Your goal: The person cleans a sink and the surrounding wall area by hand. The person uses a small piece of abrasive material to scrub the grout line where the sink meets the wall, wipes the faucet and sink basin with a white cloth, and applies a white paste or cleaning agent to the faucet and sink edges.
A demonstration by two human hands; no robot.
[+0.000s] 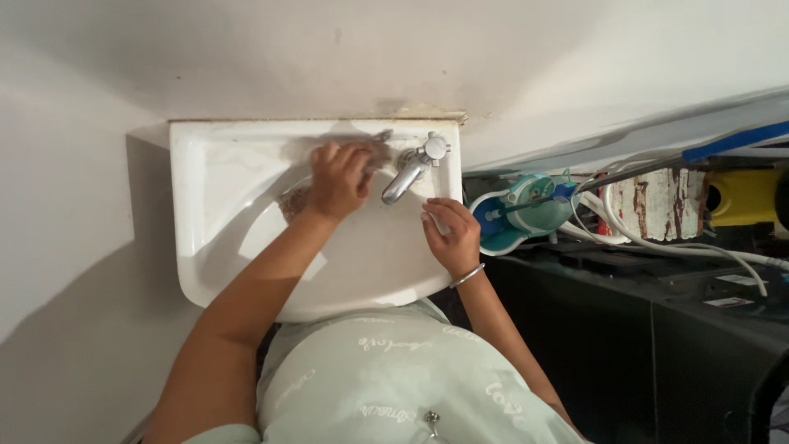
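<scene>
A white wall-mounted sink (205, 247) is below me, with a chrome tap (408, 174) at its back right. My left hand (337, 179) presses a brownish cloth (293, 202) against the back of the basin, just left of the tap. The cloth sticks out on both sides of the hand. My right hand (450, 236), with a metal bangle on the wrist, rests flat on the sink's right rim, fingers apart and holding nothing.
A white wall runs behind and to the left of the sink. To the right are a teal and white container (526, 212), white hoses (657, 244), a yellow object (744, 197) and a black unit (657, 337).
</scene>
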